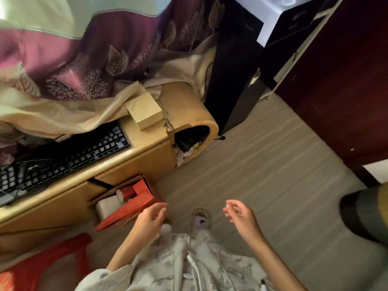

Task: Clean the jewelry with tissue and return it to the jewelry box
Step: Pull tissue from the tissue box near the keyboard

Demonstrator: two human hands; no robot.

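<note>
Both hands (151, 217) (241, 215) hang loosely curled beside the red box (134, 201)

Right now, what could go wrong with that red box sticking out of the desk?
1. The open red box juts from the desk at a tilt, close to the left hand; a bump might tip it onto the floor.
2. Both hands look empty, the right hand too, so nothing steadies the box.
3. Small jewelry falling there might be hard to find.
</note>
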